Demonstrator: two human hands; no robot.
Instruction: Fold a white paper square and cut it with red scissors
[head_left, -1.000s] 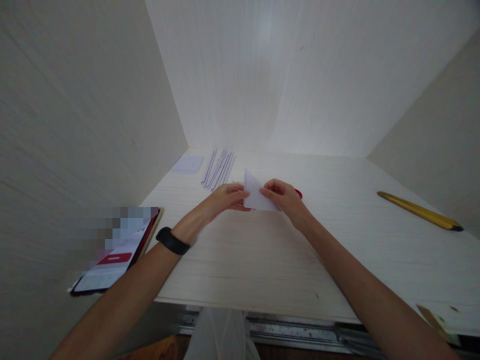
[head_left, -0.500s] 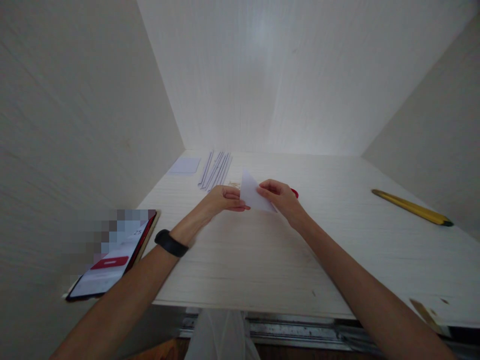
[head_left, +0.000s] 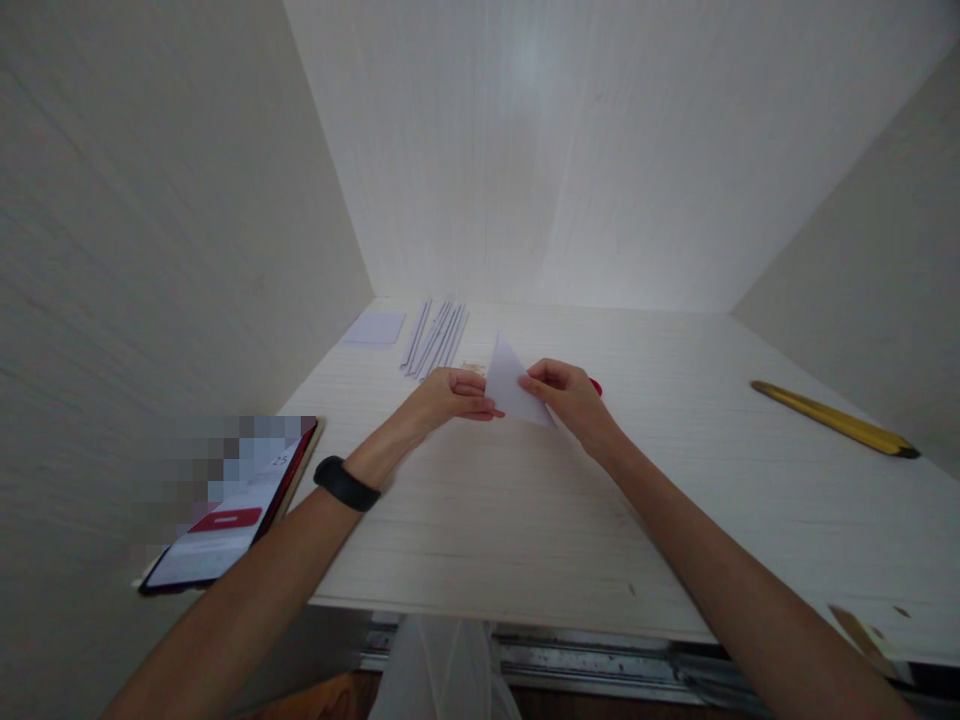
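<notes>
Between my hands, a little above the table, is a white piece of paper folded into a triangle, its point upward. My left hand pinches the lower left edge between thumb and fingers. On the sloping right edge, my right hand grips the paper with its thumb in front and its fingers curled. A red object shows only in part behind my right hand. Beyond my left hand lie several narrow folded paper strips, and small beige bits lie close to its fingers.
A flat stack of white paper lies at the back left. On the right rests a long yellow tool with a dark tip. A tablet or phone lies by the left edge. White panels enclose the table.
The whole view has shifted slightly. Both hands keep the same grip on the folded paper, which looks almost unchanged.
</notes>
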